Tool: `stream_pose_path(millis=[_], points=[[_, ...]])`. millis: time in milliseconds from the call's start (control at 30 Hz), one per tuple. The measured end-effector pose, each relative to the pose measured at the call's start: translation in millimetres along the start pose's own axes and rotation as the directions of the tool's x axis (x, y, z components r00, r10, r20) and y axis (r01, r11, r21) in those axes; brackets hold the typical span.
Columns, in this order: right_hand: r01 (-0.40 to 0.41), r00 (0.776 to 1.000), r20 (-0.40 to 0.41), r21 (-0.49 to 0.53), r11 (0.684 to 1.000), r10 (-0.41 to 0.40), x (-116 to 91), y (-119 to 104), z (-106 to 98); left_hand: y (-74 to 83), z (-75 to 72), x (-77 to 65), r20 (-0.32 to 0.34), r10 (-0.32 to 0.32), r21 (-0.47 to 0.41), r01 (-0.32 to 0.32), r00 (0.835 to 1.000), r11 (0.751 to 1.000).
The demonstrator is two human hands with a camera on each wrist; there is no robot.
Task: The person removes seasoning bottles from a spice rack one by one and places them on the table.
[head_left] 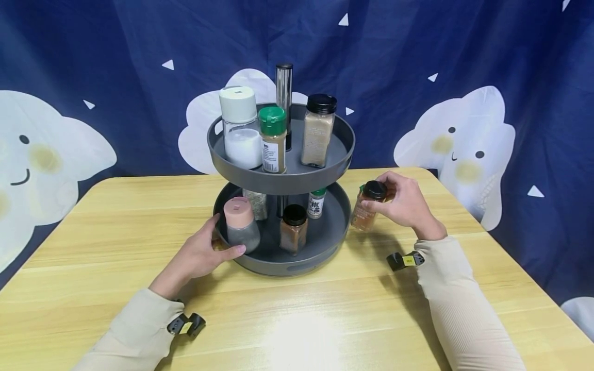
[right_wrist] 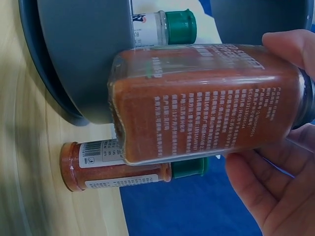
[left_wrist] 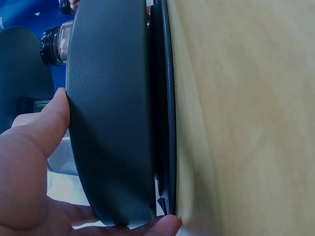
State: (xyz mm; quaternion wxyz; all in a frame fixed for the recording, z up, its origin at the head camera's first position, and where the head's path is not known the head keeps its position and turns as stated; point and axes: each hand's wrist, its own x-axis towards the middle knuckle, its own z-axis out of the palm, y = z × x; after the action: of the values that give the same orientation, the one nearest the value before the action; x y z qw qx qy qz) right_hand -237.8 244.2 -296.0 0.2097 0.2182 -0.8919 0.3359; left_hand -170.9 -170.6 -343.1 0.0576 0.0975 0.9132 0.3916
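My left hand (head_left: 197, 252) grips the wall of the lower tray (head_left: 274, 269) of a grey two-tier turntable rack. In the left wrist view the thumb lies at the rim, with the other fingers around the wall's far side. My right hand (head_left: 402, 202) holds a square glass spice jar (right_wrist: 206, 105) by its black lid, just right of the lower tray. Orange-red powder fills it, and white print covers its side. Behind this jar, a green-capped bottle of reddish spice (right_wrist: 118, 164) stands on the table, mostly hidden in the head view.
On the lower tray stand a pink-capped shaker (head_left: 241, 224), a black-lidded jar (head_left: 293, 230), a small green-capped bottle (head_left: 316, 204) and a jar of dried herbs (head_left: 256, 204). The upper tray (head_left: 283, 181) carries a white-capped jar (head_left: 241, 129), a green-capped bottle (head_left: 273, 139) and a black-lidded jar (head_left: 318, 131).
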Motion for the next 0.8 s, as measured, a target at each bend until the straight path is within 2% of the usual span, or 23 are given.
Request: stream_pose_path(millis=[533,800], points=[[-0.007,0.997,0.082,-0.042,0.999,0.011,-0.8,4.3,0.6,-1.3,0.5,-0.2,-0.006,0.002,0.018,-0.001,1.000,1.000],[-0.057,0.992,0.107,-0.052,0.997,0.062,-1.3,4.1,1.8,-0.9,0.6,-0.3,-0.006,-0.003,0.021,0.003,1.000,1.000]])
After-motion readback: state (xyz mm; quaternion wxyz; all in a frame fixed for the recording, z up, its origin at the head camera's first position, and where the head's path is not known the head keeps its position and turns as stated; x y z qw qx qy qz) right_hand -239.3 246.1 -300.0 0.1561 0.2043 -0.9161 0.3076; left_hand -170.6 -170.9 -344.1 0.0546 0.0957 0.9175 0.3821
